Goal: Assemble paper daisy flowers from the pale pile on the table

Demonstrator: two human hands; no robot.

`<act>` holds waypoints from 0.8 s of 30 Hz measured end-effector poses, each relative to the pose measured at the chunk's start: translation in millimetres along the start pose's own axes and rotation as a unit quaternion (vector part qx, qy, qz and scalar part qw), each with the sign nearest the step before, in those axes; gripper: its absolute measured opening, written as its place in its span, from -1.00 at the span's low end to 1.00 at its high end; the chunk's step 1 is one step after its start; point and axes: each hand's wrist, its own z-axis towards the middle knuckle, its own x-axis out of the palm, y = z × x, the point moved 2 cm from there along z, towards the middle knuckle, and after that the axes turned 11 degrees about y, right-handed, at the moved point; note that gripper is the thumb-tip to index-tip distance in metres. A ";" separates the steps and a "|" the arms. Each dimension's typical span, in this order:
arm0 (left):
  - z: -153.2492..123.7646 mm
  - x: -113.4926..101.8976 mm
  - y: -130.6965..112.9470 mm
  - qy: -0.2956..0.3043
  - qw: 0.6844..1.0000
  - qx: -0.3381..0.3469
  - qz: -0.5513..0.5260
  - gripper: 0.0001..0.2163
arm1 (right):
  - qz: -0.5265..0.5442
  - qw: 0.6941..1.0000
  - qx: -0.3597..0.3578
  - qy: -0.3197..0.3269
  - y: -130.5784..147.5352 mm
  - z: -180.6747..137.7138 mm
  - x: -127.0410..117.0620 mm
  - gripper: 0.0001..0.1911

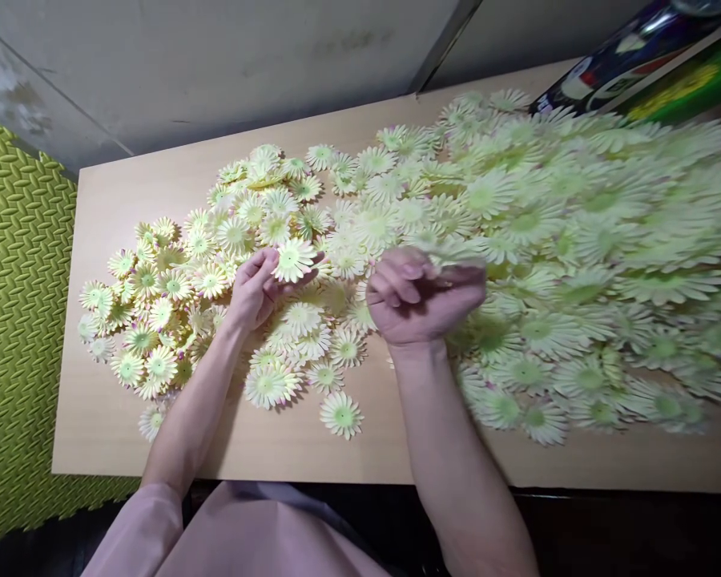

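Pale yellow-green artificial daisy heads (342, 413) with green centres lie loose and heaped, some tipped with pink or purple. My left hand (257, 288) pinches one artificial daisy head (294, 260) by its edge, thumb on top, with other fingers stretched out beneath it. To the right, my right hand (417, 300) is closed, its fingers curled towards the palm. A pale, motion-blurred daisy head (453, 252) shows at its thumb and forefinger, seen nearly edge-on. Both hands hover over the flower heap, apart from each other.
The flowers spread over a light wooden table (312, 461), thickest on the right (577, 240). Bottles with dark blue and green labels (618, 64) lie at the back right. A grey wall (234, 64) stands behind, and a yellow-green textured foam mat (21, 336) on the left.
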 end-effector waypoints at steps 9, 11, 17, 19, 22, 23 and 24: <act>3.2 1.4 2.8 -0.023 0.998 0.022 0.059 -0.76 | -0.194 0.978 -0.037 -0.074 -12.7 0.0 2.4 -0.72; 2.7 1.0 4.3 -0.018 0.995 0.017 0.093 -0.76 | -0.275 0.961 0.003 -0.018 -22.3 -3.3 10.3 -0.83; 0.4 1.0 4.0 -0.011 0.988 0.012 0.153 -0.75 | -0.382 0.924 0.034 0.020 -34.7 -8.2 18.1 -0.86; -0.4 3.0 1.8 0.000 0.985 0.014 0.173 -0.77 | -0.387 0.921 0.031 0.027 -35.0 -8.0 16.9 -0.86; -1.7 6.4 -1.7 0.010 0.979 0.021 0.204 -0.80 | -0.391 0.919 0.024 0.044 -34.9 -7.9 14.7 -0.89; -2.0 7.3 -2.6 0.010 0.977 0.025 0.209 -0.81 | -0.394 0.917 0.021 0.048 -34.9 -8.1 14.0 -0.90; -2.3 8.2 -3.2 0.008 0.977 0.026 0.212 -0.82 | -0.398 0.916 0.019 0.049 -35.1 -8.3 13.3 -0.90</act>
